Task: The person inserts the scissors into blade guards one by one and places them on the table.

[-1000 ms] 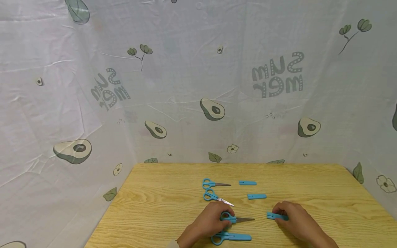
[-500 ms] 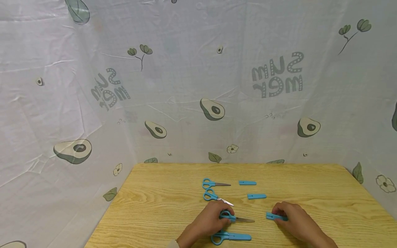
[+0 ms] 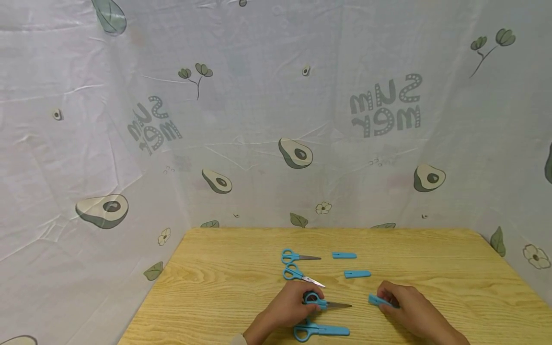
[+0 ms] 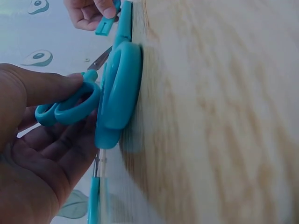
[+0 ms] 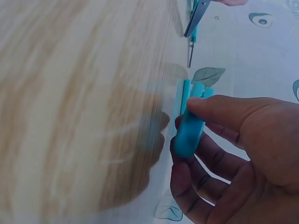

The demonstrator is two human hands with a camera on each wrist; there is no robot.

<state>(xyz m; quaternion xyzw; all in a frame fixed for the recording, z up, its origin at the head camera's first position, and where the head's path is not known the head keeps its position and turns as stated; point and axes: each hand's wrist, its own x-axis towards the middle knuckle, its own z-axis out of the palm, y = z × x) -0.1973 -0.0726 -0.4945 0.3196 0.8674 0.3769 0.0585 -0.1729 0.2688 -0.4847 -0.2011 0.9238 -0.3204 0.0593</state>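
In the head view the left hand (image 3: 293, 304) pinches the blue handles of a pair of scissors (image 3: 338, 305), whose bare blades point right. Facing those tips, the right hand (image 3: 407, 306) holds a blue blade cover (image 3: 376, 300) by its far part, its slotted end turned left; a gap separates cover and blades. The left wrist view shows thumb and fingers on the scissors' handle (image 4: 77, 105). In the right wrist view, the cover (image 5: 190, 130) sits between thumb and fingers, tilted. Nearer the person lie covered scissors (image 3: 329, 329), just below the left hand.
On the wooden table (image 3: 207, 287), two uncovered scissors lie farther back, one upper (image 3: 290, 256) and one lower (image 3: 293, 271). To their right rest two loose blue covers, one upper (image 3: 344, 255) and one lower (image 3: 357, 274). A printed curtain (image 3: 258, 115) hangs behind.
The left hand has shifted very slightly left with the scissors. In the right hand the cover has moved slightly left and its slant has grown. The other scissors and covers have stayed put.
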